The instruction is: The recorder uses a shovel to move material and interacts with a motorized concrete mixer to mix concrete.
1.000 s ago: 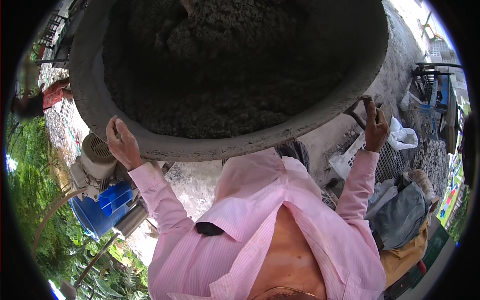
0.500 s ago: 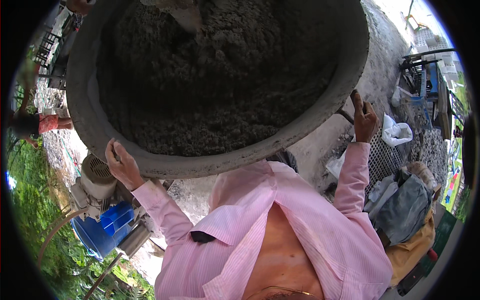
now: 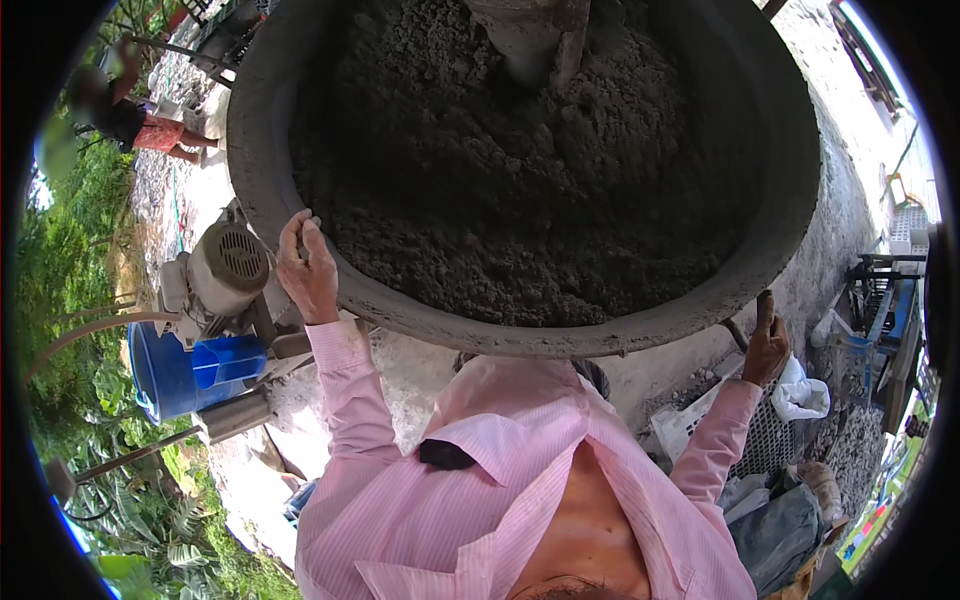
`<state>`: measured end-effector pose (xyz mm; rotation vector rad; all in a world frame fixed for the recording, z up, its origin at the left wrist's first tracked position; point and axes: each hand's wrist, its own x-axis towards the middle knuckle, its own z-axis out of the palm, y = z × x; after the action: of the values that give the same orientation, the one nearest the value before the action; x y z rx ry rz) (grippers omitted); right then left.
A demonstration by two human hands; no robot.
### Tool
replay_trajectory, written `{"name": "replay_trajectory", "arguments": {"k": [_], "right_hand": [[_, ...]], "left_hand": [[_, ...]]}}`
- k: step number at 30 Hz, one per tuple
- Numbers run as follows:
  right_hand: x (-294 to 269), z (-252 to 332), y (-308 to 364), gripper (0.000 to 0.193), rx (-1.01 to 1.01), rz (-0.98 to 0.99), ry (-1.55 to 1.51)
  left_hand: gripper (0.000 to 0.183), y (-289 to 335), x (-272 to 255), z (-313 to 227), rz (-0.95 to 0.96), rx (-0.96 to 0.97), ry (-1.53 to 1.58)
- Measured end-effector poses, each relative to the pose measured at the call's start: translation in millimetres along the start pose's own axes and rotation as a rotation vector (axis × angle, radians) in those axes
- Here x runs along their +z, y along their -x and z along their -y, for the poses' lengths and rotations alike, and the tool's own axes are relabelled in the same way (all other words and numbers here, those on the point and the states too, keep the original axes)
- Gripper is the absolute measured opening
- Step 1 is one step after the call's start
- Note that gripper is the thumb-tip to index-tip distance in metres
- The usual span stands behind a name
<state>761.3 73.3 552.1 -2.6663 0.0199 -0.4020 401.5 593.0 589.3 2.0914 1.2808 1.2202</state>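
Observation:
A large round grey mixer pan (image 3: 275,180) fills the upper middle of the view. Damp grey cement mix (image 3: 480,265) covers its inside, and a mud-coated mixing shaft (image 3: 530,40) reaches down into it. My left hand (image 3: 310,272) grips the near left rim, thumb and fingertips bent over the edge. Below the near right rim, my right hand (image 3: 766,345) is closed around the end of a dark bar (image 3: 735,333), one finger pointing up against the pan's edge. How far the fingers wrap the bar is partly hidden.
Left of the pan sits a grey motor (image 3: 232,262), with blue buckets (image 3: 160,375) below it. Another person (image 3: 160,132) stands at the far left. On the right are a white sack (image 3: 800,390), a plastic crate (image 3: 765,430), piled cloths (image 3: 780,535) and a blue metal frame (image 3: 885,330).
The view has shifted, so the pan and both hands appear farther right; more of the shaft and motor shows. Both hands keep their places at the pan's edge.

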Motion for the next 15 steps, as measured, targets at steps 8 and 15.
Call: {"name": "replay_trajectory", "arguments": {"k": [8,15], "right_hand": [[-4,18,-3,0.06,-0.02,0.033,0.056],[-3,25,-2,0.064,-0.001,0.043,0.034]], "left_hand": [[0.028,-2,-2,1,-0.013,0.007,-0.013],[0.03,-1,2,-3,-0.045,0.015,0.026]]}}
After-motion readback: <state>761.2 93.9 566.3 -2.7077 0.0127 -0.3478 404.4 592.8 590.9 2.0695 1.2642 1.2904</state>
